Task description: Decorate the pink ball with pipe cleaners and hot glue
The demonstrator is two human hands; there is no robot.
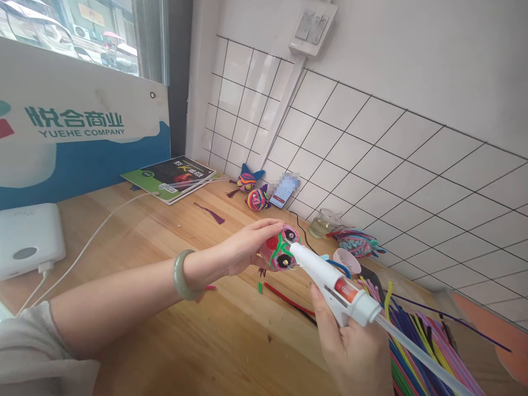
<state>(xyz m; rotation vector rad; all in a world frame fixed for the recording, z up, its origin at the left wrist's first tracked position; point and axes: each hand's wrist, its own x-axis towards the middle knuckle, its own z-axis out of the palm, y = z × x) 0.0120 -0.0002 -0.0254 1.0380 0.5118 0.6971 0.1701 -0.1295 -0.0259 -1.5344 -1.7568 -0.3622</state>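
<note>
My left hand [247,245], with a green bangle [184,275] at the wrist, holds a small round craft piece [277,250] with two black eyes, green lines and a red spot. Closed round the handle of a white glue gun [325,275] is my right hand [357,349]. The gun's nozzle points left and meets or nearly touches the craft piece between its eyes; exact contact is hard to tell. A clear glue stick [421,349] sticks out of the gun's back end. My left fingers partly hide the craft piece.
Colourful pipe cleaners [429,346] lie at the right. Along the wall stand finished craft pieces [258,199], a phone [284,191], a glass jar [324,223] and a pink cup [346,262]. A booklet [173,179], a purple tassel [212,213] and a white device with a cable [31,239] are left.
</note>
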